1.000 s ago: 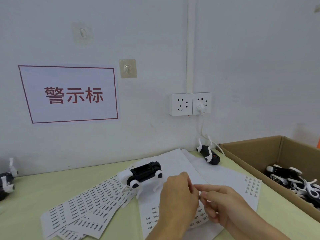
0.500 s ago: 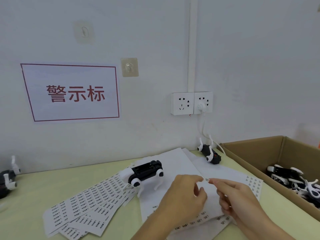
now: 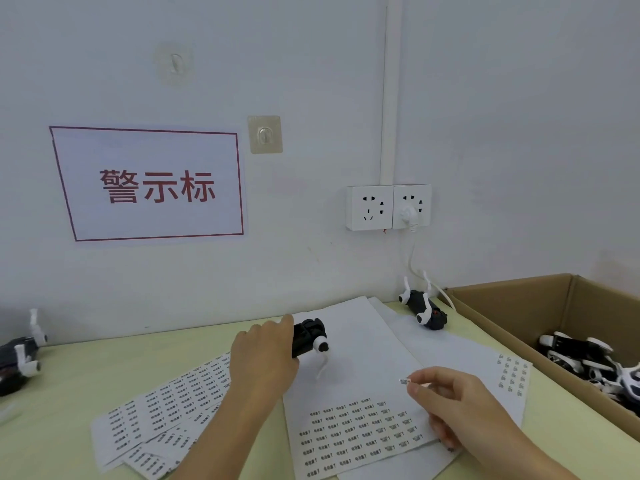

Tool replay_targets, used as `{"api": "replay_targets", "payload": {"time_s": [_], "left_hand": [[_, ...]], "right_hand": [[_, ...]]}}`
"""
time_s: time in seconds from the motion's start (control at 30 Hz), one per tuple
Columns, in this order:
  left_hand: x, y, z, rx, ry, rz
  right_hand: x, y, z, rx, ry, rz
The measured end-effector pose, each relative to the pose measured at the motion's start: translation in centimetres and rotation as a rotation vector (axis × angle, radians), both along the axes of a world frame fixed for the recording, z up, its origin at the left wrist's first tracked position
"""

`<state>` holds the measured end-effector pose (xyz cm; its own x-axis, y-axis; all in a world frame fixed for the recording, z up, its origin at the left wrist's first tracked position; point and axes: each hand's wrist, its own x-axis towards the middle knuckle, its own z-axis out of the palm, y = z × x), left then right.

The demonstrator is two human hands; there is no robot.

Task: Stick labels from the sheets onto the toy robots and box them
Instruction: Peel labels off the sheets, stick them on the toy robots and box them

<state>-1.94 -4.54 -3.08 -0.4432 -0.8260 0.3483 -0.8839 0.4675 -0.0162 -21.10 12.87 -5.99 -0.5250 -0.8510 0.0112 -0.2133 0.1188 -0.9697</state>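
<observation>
A black and white toy robot [image 3: 311,337] lies on the white label sheets [image 3: 360,341] at the table's middle. My left hand [image 3: 263,355] covers its left half, fingers wrapped over the body. My right hand [image 3: 450,400] hovers over the sheet to the right and pinches a small peeled label [image 3: 403,381] at its fingertips. A sheet of printed labels [image 3: 356,434] lies below both hands. A second toy robot [image 3: 424,308] lies upside down near the wall. A cardboard box [image 3: 502,323] at the right holds several toy robots [image 3: 588,358].
More label sheets [image 3: 166,410] fan out at the lower left. Another toy robot [image 3: 20,351] sits at the table's left edge. On the wall are a sign [image 3: 152,185], two hooks and a double socket [image 3: 388,207] with a white cable plugged in.
My left hand left the label sheet, moved up and left, and took hold of the middle toy robot. My right hand peeled a label free and now holds it apart from the left.
</observation>
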Motion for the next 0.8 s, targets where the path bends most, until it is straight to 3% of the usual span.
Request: {"api": "replay_targets", "payload": {"time_s": [0.13, 0.27, 0.37, 0.57, 0.8], "left_hand": [[0.2, 0.4, 0.9, 0.073, 0.109, -0.04], [-0.3, 1.4, 2.8, 0.477, 0.414, -0.257], [-1.5, 2.9, 3.4, 0.684, 0.519, -0.35], [-2.5, 4.4, 2.6, 1.017, 0.383, -0.394], [-3.5, 5.3, 1.9, 1.127, 0.417, -0.51]], "right_hand": [[-0.2, 0.2, 0.0, -0.034, 0.07, 0.013], [-0.3, 0.4, 0.3, -0.119, 0.041, 0.039], [-0.3, 0.6, 0.6, -0.191, 0.001, 0.071], [0.1, 1.1, 1.9, -0.272, -0.131, 0.169], [0.3, 1.3, 1.9, -0.216, 0.129, 0.135]]}}
